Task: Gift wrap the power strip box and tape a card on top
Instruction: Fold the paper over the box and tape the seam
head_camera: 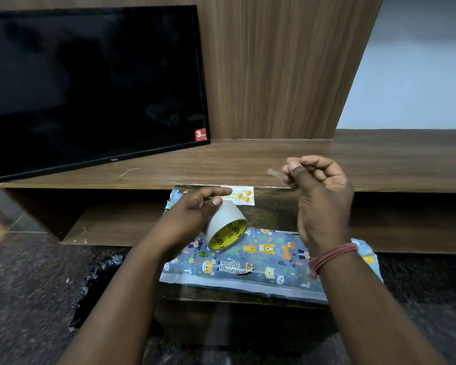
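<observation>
- Your left hand point(195, 206): fingers and thumb curled round the tape roll point(225, 225), holding it tilted above the box's left part, its yellow core facing you
- Your right hand point(319, 185): raised over the right of the stool, thumb and fingertips pinching a tape strip point(277, 175); the strip is blurred, so its length is unclear
- Box point(261, 262): wrapped in blue animal-print paper, lying flat across the stool point(271, 206), long side toward you
- Card point(241, 195): white with orange balloons, flat at the stool's far edge, apart from the box, partly behind your left fingers
- Wristband point(332, 255): red threads on your right wrist
- TV point(90, 88): dark screen, leaning on the wooden shelf point(379, 159) behind the stool
- Black bag point(98, 280): crumpled on the floor, left of the stool
</observation>
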### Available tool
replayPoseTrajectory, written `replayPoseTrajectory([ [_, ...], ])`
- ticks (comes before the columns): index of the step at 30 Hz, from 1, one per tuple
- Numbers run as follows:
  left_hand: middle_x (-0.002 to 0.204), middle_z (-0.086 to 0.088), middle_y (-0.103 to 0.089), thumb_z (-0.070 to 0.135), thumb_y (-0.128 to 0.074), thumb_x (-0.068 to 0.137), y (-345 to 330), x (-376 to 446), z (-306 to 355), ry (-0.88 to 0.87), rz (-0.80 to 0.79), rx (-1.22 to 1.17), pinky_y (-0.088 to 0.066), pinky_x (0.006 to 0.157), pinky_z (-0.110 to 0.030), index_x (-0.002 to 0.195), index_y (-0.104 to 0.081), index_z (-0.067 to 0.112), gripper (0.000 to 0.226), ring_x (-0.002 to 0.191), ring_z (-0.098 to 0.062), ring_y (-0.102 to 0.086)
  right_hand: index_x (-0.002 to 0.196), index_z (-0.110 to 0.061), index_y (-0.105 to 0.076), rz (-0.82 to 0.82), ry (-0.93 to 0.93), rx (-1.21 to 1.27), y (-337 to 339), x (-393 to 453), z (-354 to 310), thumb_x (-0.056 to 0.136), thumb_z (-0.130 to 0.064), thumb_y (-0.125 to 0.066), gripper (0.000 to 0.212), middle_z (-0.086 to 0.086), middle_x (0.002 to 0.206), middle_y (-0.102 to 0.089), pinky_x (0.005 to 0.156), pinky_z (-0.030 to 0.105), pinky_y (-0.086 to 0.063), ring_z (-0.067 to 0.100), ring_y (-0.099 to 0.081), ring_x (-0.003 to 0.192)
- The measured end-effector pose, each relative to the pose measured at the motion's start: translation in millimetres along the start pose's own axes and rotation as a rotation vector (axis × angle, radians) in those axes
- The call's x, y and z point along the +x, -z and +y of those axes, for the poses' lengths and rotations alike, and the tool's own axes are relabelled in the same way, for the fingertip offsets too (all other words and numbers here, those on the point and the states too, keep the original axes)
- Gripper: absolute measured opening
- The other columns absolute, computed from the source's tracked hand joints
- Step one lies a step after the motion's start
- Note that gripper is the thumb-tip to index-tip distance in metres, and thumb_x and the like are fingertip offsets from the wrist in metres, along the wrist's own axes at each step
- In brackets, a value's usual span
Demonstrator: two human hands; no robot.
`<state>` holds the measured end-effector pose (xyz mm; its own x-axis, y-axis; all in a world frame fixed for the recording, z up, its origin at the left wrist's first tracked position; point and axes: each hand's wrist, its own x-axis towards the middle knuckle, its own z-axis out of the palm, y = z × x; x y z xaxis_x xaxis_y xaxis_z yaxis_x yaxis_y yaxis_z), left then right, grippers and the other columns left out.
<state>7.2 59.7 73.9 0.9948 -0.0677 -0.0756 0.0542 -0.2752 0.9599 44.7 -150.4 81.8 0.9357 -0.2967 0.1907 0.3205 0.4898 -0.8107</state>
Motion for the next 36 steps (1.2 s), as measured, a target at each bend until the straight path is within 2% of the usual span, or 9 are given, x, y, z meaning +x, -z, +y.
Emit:
replayPoseTrajectory([
  [6,0.120,0.007,-0.072,0.020,-0.054,0.106,13,-2,-14,-0.041,-0.018,0.165,-0.059,0.079,-0.048,0.133,-0.061,0.043,0.036,0.094,-0.016,-0.071,0.093,-0.011,-0.063,-0.014,-0.093,-0.149,13,0,12,0.086,0.006,-0.072,0.020,0.019,0.089,-0.065,0.082,0.043,-0.052,0.026,-0.063,0.075],
  [9,0.122,0.008,-0.068,0.015,-0.056,0.104,9,-4,-21,-0.082,-0.019,0.385,-0.052,0.065,-0.014,0.142,-0.052,0.044,0.048,0.081,0.003,-0.063,0.092,-0.011,-0.063,-0.011,-0.117,-0.146,11,0,12,0.087,0.005,-0.072,0.019,0.022,0.092,-0.065,0.078,0.040,-0.053,0.025,-0.064,0.074],
  [12,0.121,0.009,-0.063,0.016,-0.059,0.102,2,-6,-24,-0.134,-0.010,0.625,-0.031,0.073,0.003,0.146,-0.048,0.045,0.053,0.098,-0.004,-0.057,0.093,-0.010,-0.062,-0.024,-0.121,-0.158,12,-2,14,0.088,0.006,-0.070,0.018,0.021,0.091,-0.063,0.074,0.037,-0.053,0.022,-0.064,0.070],
  [15,0.105,0.023,-0.057,0.014,-0.065,0.096,-1,-2,-41,-0.143,-0.045,0.735,-0.037,0.103,-0.024,0.143,-0.048,0.048,0.061,0.114,-0.017,-0.054,0.095,-0.007,-0.060,-0.046,-0.155,-0.156,13,-6,14,0.088,0.007,-0.069,0.018,0.015,0.084,-0.067,0.071,0.035,-0.054,0.022,-0.064,0.069],
  [17,0.097,0.027,-0.056,0.013,-0.066,0.094,-3,-1,-47,-0.159,-0.083,0.794,-0.041,0.104,-0.047,0.142,-0.052,0.044,0.059,0.112,-0.018,-0.057,0.095,-0.007,-0.060,-0.073,-0.188,-0.173,15,-8,13,0.087,0.007,-0.071,0.019,0.011,0.080,-0.067,0.071,0.034,-0.055,0.021,-0.064,0.070],
  [20,0.115,0.020,-0.065,0.020,-0.070,0.093,-11,-10,-44,-0.195,-0.091,0.872,-0.029,0.107,-0.045,0.145,-0.050,0.040,0.059,0.121,-0.014,-0.055,0.094,-0.008,-0.062,-0.119,-0.208,-0.241,21,-16,11,0.085,0.006,-0.074,0.021,0.015,0.084,-0.066,0.068,0.032,-0.055,0.021,-0.065,0.071],
  [24,0.145,0.011,-0.041,0.053,-0.061,0.085,-22,-29,-42,-0.394,0.044,0.961,-0.014,0.095,-0.033,0.144,-0.048,0.037,0.063,0.132,-0.024,-0.031,0.094,-0.008,-0.062,-0.120,-0.215,-0.301,29,-28,4,0.084,0.005,-0.075,0.020,0.015,0.084,-0.067,0.064,0.030,-0.054,0.025,-0.064,0.073],
  [30,0.135,0.006,-0.060,0.067,-0.066,0.078,-55,-43,-51,-0.562,-0.224,0.949,-0.044,0.099,-0.034,0.132,-0.066,0.024,0.068,0.118,-0.019,-0.053,0.093,-0.008,-0.060,-0.041,-0.234,-0.283,44,-52,-11,0.086,0.006,-0.072,0.020,0.013,0.087,-0.068,0.065,0.030,-0.056,0.023,-0.066,0.077],
  [36,0.116,0.002,-0.071,0.023,-0.061,0.098,-57,-40,-56,-0.497,-0.097,0.816,-0.055,0.084,-0.037,0.114,-0.074,0.016,0.022,0.108,-0.019,-0.064,0.095,-0.008,-0.062,0.005,-0.268,-0.287,56,-68,-20,0.086,0.002,-0.074,0.018,0.014,0.091,-0.069,0.066,0.030,-0.056,0.023,-0.067,0.075],
])
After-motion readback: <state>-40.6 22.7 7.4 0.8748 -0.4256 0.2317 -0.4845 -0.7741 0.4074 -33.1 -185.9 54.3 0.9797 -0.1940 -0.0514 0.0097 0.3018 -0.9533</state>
